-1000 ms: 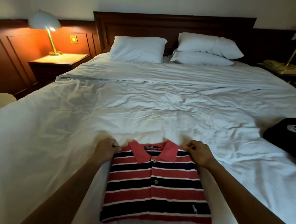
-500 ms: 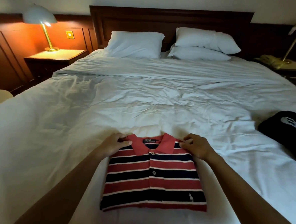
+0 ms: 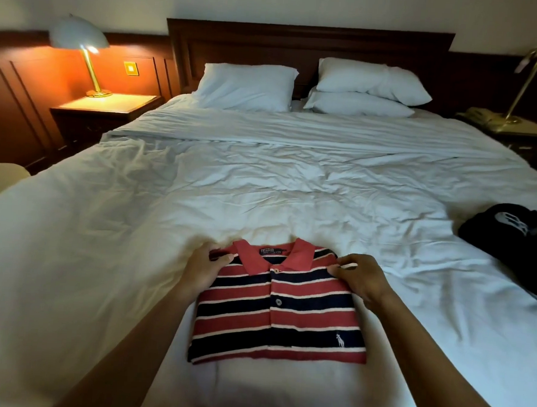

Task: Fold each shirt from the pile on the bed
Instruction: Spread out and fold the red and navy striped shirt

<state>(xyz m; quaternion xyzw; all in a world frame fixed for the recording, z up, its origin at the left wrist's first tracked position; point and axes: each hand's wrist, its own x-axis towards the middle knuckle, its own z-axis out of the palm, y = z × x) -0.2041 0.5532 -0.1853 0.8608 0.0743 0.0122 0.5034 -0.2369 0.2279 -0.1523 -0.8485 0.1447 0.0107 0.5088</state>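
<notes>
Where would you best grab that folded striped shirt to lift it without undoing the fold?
Probably the two side edges of the striped shirt, coming in from left and right with a hand under each. It lies as a flat rectangle, collar away, so support along both sides should keep the layers together.

A lit lamp (image 3: 82, 44) glows on the nightstand (image 3: 106, 107) beside the headboard (image 3: 308, 48).

**Folded striped polo, dark pile at right edge**

Striped polo shirt (image 3: 281, 311): red, navy, white bands, red collar up, folded into a flat rectangle near the foot edge of the bed (image 3: 293, 186). Dark pile of shirts (image 3: 510, 240) crumpled at the bed's right edge.
</notes>
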